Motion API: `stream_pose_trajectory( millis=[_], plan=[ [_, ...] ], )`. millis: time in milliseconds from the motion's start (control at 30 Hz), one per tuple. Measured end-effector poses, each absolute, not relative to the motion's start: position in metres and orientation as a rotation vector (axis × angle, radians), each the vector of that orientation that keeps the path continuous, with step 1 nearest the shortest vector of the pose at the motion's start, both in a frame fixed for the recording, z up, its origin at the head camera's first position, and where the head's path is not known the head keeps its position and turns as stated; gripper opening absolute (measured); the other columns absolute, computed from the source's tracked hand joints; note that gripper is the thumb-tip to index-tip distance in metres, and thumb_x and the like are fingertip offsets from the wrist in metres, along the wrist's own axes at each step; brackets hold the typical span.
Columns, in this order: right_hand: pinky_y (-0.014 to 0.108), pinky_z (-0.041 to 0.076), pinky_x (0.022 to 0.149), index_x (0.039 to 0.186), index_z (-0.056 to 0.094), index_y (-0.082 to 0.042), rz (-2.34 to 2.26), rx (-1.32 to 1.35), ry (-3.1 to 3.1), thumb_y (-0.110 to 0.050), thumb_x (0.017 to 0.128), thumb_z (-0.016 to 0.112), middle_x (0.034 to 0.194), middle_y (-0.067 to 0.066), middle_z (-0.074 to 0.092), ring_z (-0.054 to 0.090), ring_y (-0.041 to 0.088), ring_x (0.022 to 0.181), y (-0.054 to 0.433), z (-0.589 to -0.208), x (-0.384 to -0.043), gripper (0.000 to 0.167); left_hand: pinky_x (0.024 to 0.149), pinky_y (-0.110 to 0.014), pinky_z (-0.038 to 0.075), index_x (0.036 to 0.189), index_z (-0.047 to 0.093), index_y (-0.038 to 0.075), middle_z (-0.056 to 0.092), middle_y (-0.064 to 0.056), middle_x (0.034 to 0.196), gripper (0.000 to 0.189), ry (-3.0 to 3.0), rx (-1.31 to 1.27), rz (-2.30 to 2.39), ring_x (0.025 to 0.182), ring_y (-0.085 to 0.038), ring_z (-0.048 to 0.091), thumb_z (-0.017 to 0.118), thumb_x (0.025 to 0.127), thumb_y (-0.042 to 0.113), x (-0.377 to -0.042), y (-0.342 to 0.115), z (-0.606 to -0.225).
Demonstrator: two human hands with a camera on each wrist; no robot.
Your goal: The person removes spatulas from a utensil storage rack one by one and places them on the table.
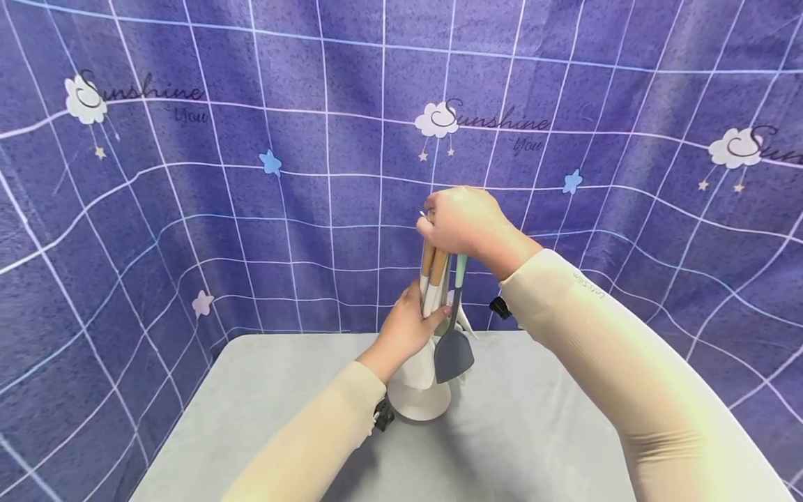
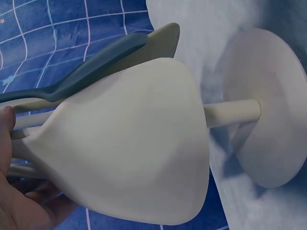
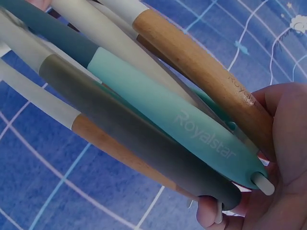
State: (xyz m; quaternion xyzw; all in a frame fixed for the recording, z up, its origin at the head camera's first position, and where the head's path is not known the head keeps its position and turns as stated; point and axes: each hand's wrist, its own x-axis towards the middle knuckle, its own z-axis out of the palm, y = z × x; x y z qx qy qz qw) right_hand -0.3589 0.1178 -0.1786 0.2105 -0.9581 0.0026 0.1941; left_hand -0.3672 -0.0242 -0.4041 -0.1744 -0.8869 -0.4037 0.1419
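The left hand (image 1: pixel 404 326) is gripping the utensils (image 1: pixel 438 272) by their shafts, fingers curling round the bundle; the right hand (image 1: pixel 467 219) is curling its fingers round the handle ends above, the handles partly hiding its contact; the utensil stand (image 1: pixel 419 406) is extending below the left hand, its round base lying over the desk (image 1: pixel 533 418); the grey turner (image 1: pixel 454 357) is hanging head down beside the white turner (image 2: pixel 139 143); a peg (image 3: pixel 264 183) is passing through the mint handle (image 3: pixel 172 115).
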Motion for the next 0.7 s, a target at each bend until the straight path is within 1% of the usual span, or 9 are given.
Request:
stream_pose_trajectory(
  millis=[233, 367, 467, 533, 700],
  plan=[
    [0.055, 0.062, 0.112, 0.148, 0.076, -0.016, 0.008, 0.633, -2.682, -0.044, 0.107, 0.051, 0.146, 0.002, 0.080, 0.073, 0.034, 0.140, 0.102, -0.188, -0.356, 0.055, 0.116, -0.062, 0.058, 0.177, 0.030, 0.004, 0.062, -0.023, 0.155, 0.094, -2.567, -0.473, -1.190, 0.137, -0.042, 0.070, 0.069, 0.110, 0.057, -0.357, -0.039, -0.414],
    [0.055, 0.064, 0.109, 0.148, 0.076, -0.017, 0.009, 0.648, -2.683, -0.043, 0.108, 0.051, 0.147, 0.001, 0.079, 0.074, 0.032, 0.140, 0.092, -0.192, -0.354, 0.054, 0.115, -0.063, 0.059, 0.176, 0.031, 0.006, 0.063, -0.023, 0.153, 0.091, -2.561, -0.470, -1.167, 0.136, -0.042, 0.071, 0.071, 0.111, 0.055, -0.356, -0.051, -0.418],
    [0.055, 0.065, 0.104, 0.144, 0.078, -0.018, 0.007, 0.646, -2.676, -0.042, 0.109, 0.051, 0.146, 0.002, 0.079, 0.076, 0.032, 0.134, 0.084, -0.190, -0.353, 0.051, 0.113, -0.062, 0.060, 0.173, 0.035, 0.005, 0.065, -0.021, 0.149, 0.087, -2.559, -0.480, -1.150, 0.133, -0.041, 0.072, 0.072, 0.111, 0.053, -0.357, -0.060, -0.415],
    [0.055, 0.066, 0.100, 0.141, 0.079, -0.018, 0.002, 0.640, -2.661, -0.042, 0.109, 0.052, 0.142, 0.002, 0.081, 0.079, 0.032, 0.128, 0.080, -0.189, -0.353, 0.048, 0.113, -0.061, 0.060, 0.170, 0.038, 0.005, 0.065, -0.020, 0.148, 0.083, -2.554, -0.485, -1.142, 0.132, -0.040, 0.072, 0.072, 0.111, 0.052, -0.358, -0.064, -0.412],
    [0.056, 0.067, 0.093, 0.135, 0.080, -0.018, -0.014, 0.634, -2.638, -0.043, 0.108, 0.053, 0.135, 0.004, 0.083, 0.080, 0.032, 0.119, 0.070, -0.186, -0.350, 0.045, 0.112, -0.060, 0.060, 0.167, 0.041, 0.006, 0.066, -0.021, 0.146, 0.079, -2.541, -0.478, -1.126, 0.130, -0.040, 0.073, 0.073, 0.110, 0.050, -0.359, -0.074, -0.410]
  ],
)
